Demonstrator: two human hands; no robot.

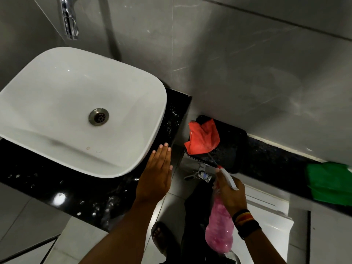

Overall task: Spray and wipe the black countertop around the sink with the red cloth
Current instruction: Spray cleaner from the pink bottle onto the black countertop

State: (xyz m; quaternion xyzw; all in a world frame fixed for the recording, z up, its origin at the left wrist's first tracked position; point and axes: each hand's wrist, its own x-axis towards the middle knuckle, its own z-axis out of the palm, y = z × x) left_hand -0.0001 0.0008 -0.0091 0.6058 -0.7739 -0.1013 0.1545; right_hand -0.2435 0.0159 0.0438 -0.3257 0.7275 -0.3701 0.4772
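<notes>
Droplets already speckle the black table (62,189). The right hand (231,193) grips the pink spray bottle (220,231); the left hand (155,174) hovers flat, empty. Wiping seems undone: the red cloth (202,138) lies apart.

A glossy black countertop (57,189) speckled with droplets surrounds a white sink (57,96), while a crumpled red cloth (202,139) lies on a lower black ledge to the right.

We see a glossy black tabletop (62,189) speckled with droplets, and a white basin (57,88) sits on it, filling most of its width. To the right a lower black ledge (276,159) runs along the wall, carrying a crumpled red cloth (203,140) and a green cloth (329,181).
</notes>
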